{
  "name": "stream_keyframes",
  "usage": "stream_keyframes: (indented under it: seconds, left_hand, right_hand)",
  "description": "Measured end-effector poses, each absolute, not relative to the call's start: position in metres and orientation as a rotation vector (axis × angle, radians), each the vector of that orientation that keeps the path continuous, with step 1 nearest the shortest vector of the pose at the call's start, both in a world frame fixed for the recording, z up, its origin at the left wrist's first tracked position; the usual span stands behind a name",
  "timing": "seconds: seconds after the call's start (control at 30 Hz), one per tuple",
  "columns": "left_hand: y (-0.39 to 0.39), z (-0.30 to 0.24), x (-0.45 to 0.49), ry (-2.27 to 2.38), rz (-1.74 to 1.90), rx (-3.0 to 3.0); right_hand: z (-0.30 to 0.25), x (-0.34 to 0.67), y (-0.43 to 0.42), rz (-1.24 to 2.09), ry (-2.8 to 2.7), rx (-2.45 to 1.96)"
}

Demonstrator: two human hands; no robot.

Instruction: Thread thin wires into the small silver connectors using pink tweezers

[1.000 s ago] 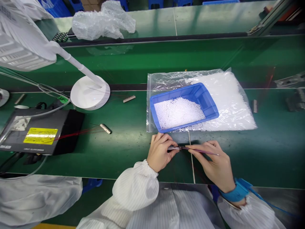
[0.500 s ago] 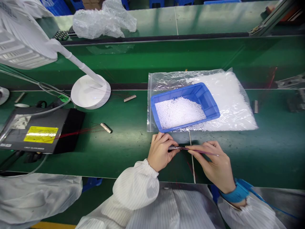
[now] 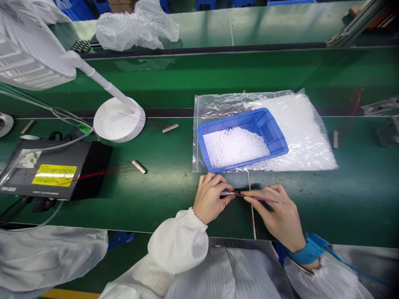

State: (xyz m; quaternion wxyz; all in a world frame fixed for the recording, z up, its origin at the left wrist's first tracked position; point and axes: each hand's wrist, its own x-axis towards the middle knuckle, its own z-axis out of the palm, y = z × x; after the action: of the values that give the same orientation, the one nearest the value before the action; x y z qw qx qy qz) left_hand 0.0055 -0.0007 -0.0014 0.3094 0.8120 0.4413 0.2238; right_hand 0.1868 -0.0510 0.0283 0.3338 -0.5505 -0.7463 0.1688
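My left hand (image 3: pixel 209 198) pinches a small dark metal part (image 3: pixel 227 193) just above the green table, fingers closed round it. My right hand (image 3: pixel 277 215) grips a thin reddish rod-like tool (image 3: pixel 263 199) whose tip meets the part. Both hands hover near the table's front edge, just below a blue tray (image 3: pixel 274 133) of tiny white beads. The tray rests on a clear plastic bag (image 3: pixel 305 137) filled with the same white beads. A blue strap (image 3: pixel 308 251) circles my right wrist.
A white lamp base (image 3: pixel 120 122) and its stem stand at left, beside a black box with a yellow label (image 3: pixel 54 174) trailing red wires. Two small metal parts (image 3: pixel 139 167) (image 3: pixel 170 128) lie loose on the table. Crumpled plastic (image 3: pixel 137 27) sits at the back. Another person's white sleeve (image 3: pixel 46 253) shows lower left.
My right hand has shifted slightly left with the thin tool. My left hand has held still with the part.
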Motion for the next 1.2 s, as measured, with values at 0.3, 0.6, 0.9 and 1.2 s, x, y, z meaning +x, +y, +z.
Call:
stream_keyframes:
  seconds: [0.3, 0.6, 0.9, 1.2]
  left_hand:
    - [-0.0007, -0.0017, 0.0056, 1.170, 0.578, 2.145]
    - [-0.0006, -0.0022, 0.0053, 1.167, 0.586, 2.146]
    - [-0.0009, -0.0032, 0.0053, 1.161, 0.604, 2.138]
    - [-0.0005, -0.0012, 0.0052, 1.158, 0.604, 2.139]
  right_hand:
    - [0.0255, 0.1859, -0.0519, 0.452, -1.931, -1.444]
    - [0.0256, 0.1857, -0.0527, 0.448, -1.920, -1.427]
    - [0.0232, 0.1841, -0.0523, 0.437, -1.927, -1.427]
    - [0.0252, 0.1860, -0.0541, 0.421, -1.932, -1.424]
